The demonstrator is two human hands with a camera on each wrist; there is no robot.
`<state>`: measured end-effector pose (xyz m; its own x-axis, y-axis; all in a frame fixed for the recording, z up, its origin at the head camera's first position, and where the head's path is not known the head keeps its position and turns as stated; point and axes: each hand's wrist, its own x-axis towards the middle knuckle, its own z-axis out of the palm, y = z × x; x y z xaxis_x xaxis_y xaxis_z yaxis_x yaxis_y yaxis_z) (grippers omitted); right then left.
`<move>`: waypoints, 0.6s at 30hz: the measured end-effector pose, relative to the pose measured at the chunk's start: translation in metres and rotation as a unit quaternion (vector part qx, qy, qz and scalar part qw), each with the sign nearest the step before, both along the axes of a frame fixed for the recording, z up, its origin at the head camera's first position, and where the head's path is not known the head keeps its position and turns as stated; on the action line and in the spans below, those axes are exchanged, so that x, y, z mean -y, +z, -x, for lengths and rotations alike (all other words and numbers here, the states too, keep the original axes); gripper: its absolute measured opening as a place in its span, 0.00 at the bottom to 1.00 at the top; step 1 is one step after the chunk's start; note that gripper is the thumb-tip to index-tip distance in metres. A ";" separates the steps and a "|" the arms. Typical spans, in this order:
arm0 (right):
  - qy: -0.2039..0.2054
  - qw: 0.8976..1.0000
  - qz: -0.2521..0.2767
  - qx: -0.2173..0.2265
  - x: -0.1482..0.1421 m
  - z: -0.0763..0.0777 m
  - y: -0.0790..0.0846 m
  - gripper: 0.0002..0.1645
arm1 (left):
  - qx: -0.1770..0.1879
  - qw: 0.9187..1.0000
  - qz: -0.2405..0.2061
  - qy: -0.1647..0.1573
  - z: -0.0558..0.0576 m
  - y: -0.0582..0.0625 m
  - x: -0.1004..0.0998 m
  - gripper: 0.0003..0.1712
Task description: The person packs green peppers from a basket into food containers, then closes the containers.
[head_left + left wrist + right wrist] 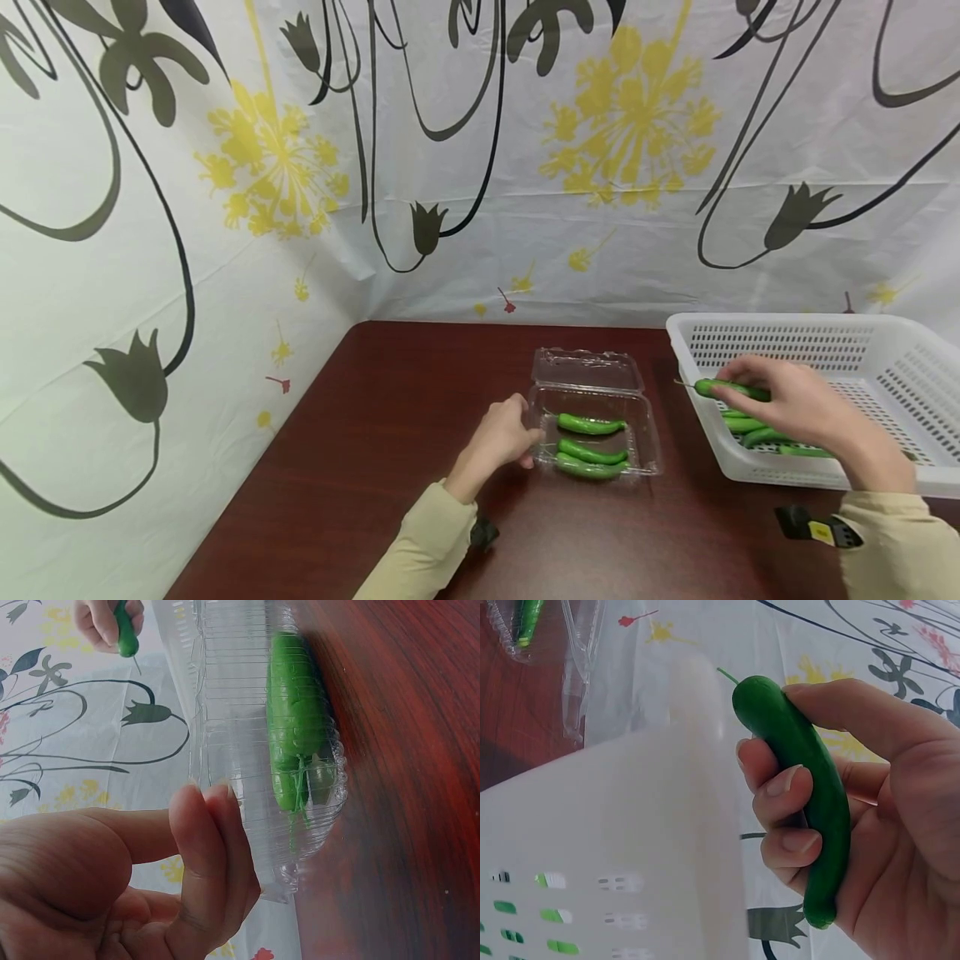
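Left hand (498,433) is pinching clear container (588,400) edge | right hand (795,400) is grasping green pepper (829,810) over white basket (862,319) | three peppers (590,452) are lying in container

And there's the clamshell box (648,423), right of the table's (390,450) middle, its lid (588,371) folded out behind it, three chili peppers (592,452) lying inside, front to back! Left hand (501,432) at its left edge. Over right, the basket (701,433) by the table's back edge, loose peppers (750,425) toward its front left corner, right hand (795,400) above them with another pepper (731,389), and behind everything, the cloth (465,175).
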<state>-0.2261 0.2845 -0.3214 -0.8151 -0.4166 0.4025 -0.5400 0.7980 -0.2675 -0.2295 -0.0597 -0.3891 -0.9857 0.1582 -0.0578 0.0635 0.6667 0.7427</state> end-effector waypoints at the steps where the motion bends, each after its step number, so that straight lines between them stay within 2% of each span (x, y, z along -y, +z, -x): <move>1: 0.000 1.000 0.000 -0.001 0.001 0.000 0.000 0.07 | 0.000 1.000 0.000 0.000 0.000 0.000 0.000 0.27; 13: 0.024 1.000 0.006 0.006 0.014 -0.001 -0.002 0.08 | 0.004 1.000 0.006 0.000 0.001 -0.001 -0.001 0.29; 18: 0.047 0.999 0.008 -0.016 0.020 -0.001 -0.002 0.11 | 0.002 1.000 0.003 -0.001 0.001 -0.001 0.000 0.28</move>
<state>-0.2250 0.2643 -0.3234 -0.7590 -0.4845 0.4350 -0.6211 0.7392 -0.2604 -0.2302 -0.0596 -0.3897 -0.9851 0.1601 -0.0634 0.0616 0.6713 0.7386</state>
